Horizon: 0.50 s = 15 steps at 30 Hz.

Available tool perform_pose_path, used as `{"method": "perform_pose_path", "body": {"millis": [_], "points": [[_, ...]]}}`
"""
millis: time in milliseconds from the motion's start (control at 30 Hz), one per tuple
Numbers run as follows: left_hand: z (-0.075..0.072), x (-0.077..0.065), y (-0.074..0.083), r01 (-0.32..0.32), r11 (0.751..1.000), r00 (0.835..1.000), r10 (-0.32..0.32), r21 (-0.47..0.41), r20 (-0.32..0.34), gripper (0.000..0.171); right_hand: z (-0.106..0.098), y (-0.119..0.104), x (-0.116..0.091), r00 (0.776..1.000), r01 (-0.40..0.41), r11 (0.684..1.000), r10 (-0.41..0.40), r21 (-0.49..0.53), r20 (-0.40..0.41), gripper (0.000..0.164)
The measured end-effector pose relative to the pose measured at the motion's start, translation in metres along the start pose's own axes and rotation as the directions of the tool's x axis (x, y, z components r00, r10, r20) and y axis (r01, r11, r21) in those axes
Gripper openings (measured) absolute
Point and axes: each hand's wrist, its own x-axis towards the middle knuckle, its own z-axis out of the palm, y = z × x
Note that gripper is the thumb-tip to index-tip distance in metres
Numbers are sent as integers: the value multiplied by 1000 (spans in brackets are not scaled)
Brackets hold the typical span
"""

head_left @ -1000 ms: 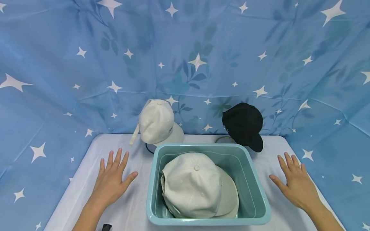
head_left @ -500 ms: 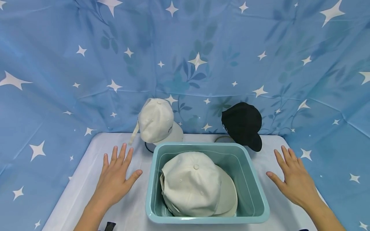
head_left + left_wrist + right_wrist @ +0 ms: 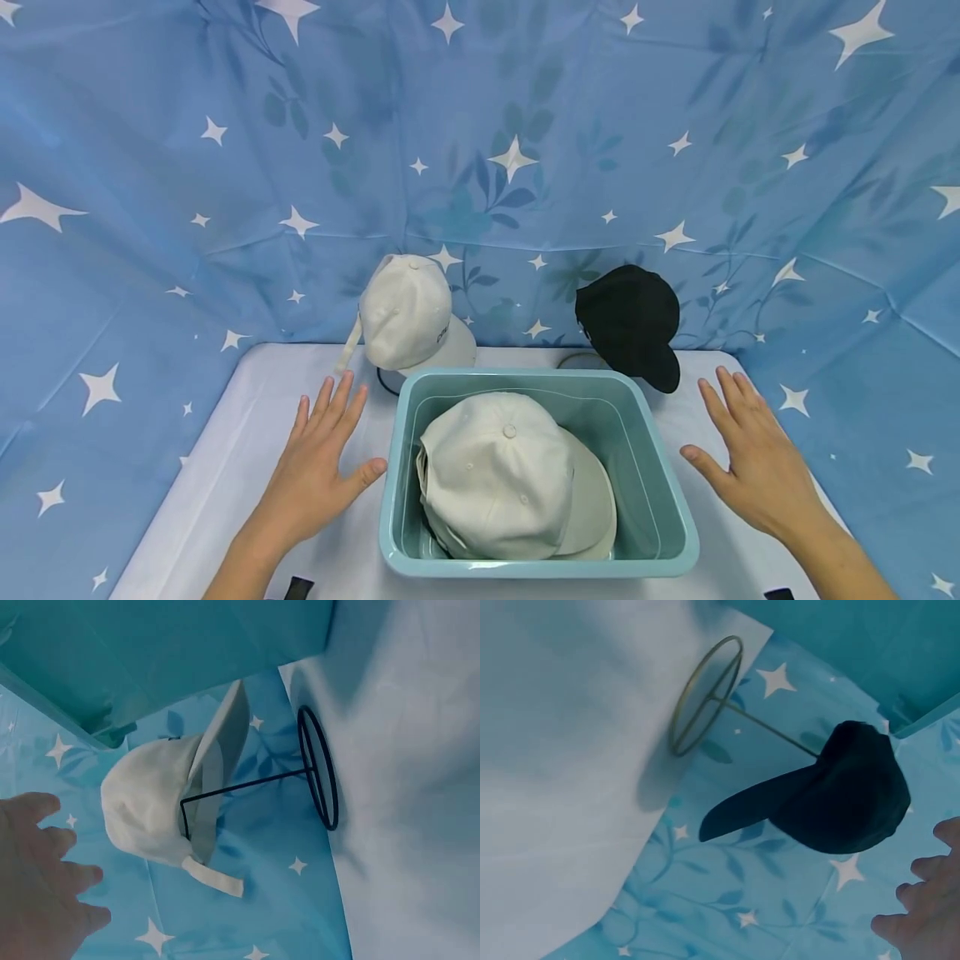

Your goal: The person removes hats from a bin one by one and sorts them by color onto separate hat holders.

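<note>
My left hand (image 3: 317, 471) hovers left of a teal plastic bin (image 3: 543, 569), fingers spread and holding nothing. On the bin's other side, my right hand (image 3: 761, 471) is likewise spread, with nothing in it. A cream baseball cap (image 3: 498, 475) lies in the bin, its brim to the right, with another layer of fabric showing under its edge. Behind the bin, a white cap (image 3: 408, 315) with dark lettering hangs on a black wire stand (image 3: 319, 769). A black cap (image 3: 633, 325) sits on a brass-coloured wire stand (image 3: 705, 694) at the back right.
A white cloth (image 3: 202, 500) covers the table. Blue curtains (image 3: 480, 100) with white stars stand behind and at both sides, close to the table's edges. The black straps of the wrist cameras (image 3: 298, 588) show at the bottom edge.
Both hands have moved inward toward the bin and slightly forward, fingers still spread. The caps, the stands and the bin stay where they were.
</note>
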Motion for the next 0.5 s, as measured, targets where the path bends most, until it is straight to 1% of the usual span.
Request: {"method": "perform_pose_path", "body": {"millis": [133,300,367,500], "points": [[2,-1,2,-56,997,998,54,-61,-33,90,-2,-7,3,1000,17,1000,-17,7,-13,91],[7,0,5,-140,980,989,131,-138,-76,93,-4,-15,6,999,38,999,-37,24,-21,92],[8,0,6,-163,973,985,153,-161,-78,94,-4,-19,7,998,61,998,-60,33,-31,91],[11,1,9,-185,963,982,175,-194,-65,95,-6,-27,11,992,113,992,-109,63,-62,91]]}}
